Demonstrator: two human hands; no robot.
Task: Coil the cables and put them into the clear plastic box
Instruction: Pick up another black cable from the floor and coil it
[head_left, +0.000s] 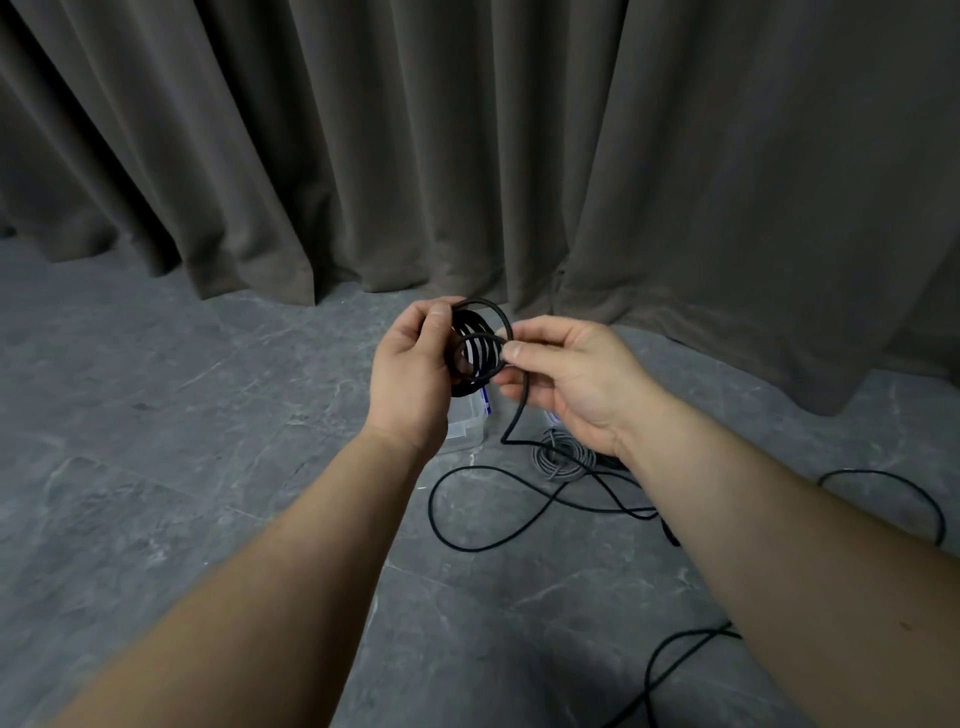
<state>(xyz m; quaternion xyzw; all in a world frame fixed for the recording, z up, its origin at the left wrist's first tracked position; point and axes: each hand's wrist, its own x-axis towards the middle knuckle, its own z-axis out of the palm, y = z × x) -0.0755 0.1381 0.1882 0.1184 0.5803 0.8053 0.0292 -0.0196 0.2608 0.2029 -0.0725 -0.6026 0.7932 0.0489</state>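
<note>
Forearms: both bare, reaching forward over the grey floor (156, 415).
Left hand (413, 371): fingers curled round the stacked loops of the black cable (475, 348).
Right hand (566, 376): thumb and forefinger pinch the cable's loose strand, which trails down to the floor.
Clear plastic box (465, 431): on the floor, below the hands.
Grey coiled cable (563, 454): just beside the box.

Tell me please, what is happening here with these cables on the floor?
A person is winding a black cable into a coil. The left hand grips the finished loops, and the right hand pinches the strand to lay the next loop. Much of this cable lies loose on the grey floor. A grey cable, already coiled, lies on the floor beside the clear plastic box, which is mostly hidden behind the hands. A dark curtain hangs behind.
</note>
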